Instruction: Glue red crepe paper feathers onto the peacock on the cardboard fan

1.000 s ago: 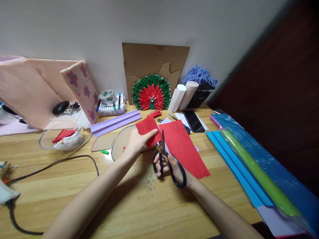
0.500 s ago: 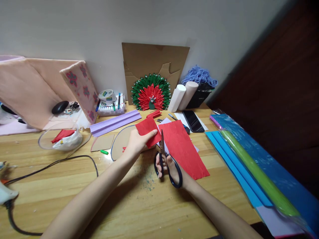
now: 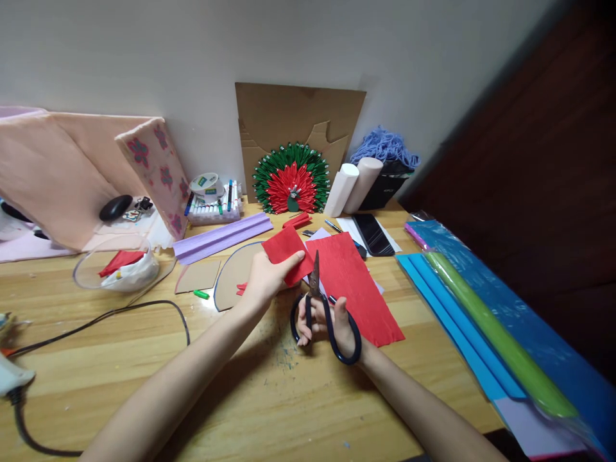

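Note:
My left hand [image 3: 264, 280] pinches a small folded piece of red paper [image 3: 285, 247] just above the wooden table. My right hand [image 3: 326, 322] grips black-handled scissors [image 3: 318, 301], fingers through the loops, blades pointing away from me between the small red piece and a larger red sheet [image 3: 355, 286] that lies flat on the table. The blades look slightly parted beside the edge of the held piece. Under my left hand lies a half-round cardboard cutout [image 3: 234, 277].
A green and red paper peacock fan [image 3: 291, 178] leans on cardboard at the wall. A purple paper strip [image 3: 222, 237], marker box [image 3: 214, 204], clear bowl [image 3: 115, 263], black cable [image 3: 106, 316], phone [image 3: 373, 233], and blue and green paper rolls [image 3: 486, 314] surround the work spot.
My right hand has shifted the scissors a little and spread the handles wider; the blades have tilted slightly right. My left hand and the red piece have stayed nearly still.

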Motion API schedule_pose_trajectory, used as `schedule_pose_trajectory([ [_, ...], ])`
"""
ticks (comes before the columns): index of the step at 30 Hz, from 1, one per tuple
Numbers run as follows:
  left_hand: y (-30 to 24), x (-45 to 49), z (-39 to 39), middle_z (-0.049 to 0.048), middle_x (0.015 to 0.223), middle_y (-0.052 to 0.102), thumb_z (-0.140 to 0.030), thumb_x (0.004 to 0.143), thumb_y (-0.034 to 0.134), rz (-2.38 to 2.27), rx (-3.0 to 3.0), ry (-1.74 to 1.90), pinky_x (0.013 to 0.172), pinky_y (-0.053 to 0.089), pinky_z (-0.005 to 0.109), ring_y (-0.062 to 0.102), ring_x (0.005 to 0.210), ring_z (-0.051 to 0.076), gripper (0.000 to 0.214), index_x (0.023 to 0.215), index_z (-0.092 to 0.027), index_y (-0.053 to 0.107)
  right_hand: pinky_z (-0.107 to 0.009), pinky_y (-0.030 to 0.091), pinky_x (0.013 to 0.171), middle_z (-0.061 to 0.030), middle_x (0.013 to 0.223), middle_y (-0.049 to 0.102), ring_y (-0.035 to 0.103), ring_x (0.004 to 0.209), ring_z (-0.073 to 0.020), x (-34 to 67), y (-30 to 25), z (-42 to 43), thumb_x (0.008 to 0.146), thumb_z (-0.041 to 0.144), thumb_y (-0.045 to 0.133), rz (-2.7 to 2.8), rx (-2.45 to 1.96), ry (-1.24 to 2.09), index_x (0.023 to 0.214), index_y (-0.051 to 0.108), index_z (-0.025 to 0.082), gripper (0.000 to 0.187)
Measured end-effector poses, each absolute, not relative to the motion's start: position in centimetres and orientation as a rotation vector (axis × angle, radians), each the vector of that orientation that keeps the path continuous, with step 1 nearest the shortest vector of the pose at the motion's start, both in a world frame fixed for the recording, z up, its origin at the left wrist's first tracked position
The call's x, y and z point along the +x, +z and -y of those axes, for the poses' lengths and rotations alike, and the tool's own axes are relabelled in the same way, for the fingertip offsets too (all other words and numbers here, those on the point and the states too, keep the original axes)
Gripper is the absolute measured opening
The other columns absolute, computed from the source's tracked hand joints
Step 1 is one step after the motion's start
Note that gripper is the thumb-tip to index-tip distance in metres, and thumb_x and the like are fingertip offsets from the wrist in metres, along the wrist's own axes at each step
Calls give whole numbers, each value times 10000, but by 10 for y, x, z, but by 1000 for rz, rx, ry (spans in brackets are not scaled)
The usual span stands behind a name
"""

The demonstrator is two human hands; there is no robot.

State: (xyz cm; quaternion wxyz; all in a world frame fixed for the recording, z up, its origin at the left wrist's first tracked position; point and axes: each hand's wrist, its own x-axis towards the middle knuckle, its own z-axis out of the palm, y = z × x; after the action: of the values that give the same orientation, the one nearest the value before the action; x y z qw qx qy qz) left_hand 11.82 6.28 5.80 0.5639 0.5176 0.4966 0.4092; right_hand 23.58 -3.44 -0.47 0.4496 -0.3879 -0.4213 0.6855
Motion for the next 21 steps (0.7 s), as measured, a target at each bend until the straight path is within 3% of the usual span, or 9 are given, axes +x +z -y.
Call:
schedule_pose_trajectory([
  [21,58,118,-59,88,893,684,-397,610,703,-1160,1219,1008,672,460,266,611,734,172,396,875,-108,644,-247,426,425,74,478,402,431,372,-83,228,-8,35,445,909,306,964,-988,1614,714,403,198,766],
])
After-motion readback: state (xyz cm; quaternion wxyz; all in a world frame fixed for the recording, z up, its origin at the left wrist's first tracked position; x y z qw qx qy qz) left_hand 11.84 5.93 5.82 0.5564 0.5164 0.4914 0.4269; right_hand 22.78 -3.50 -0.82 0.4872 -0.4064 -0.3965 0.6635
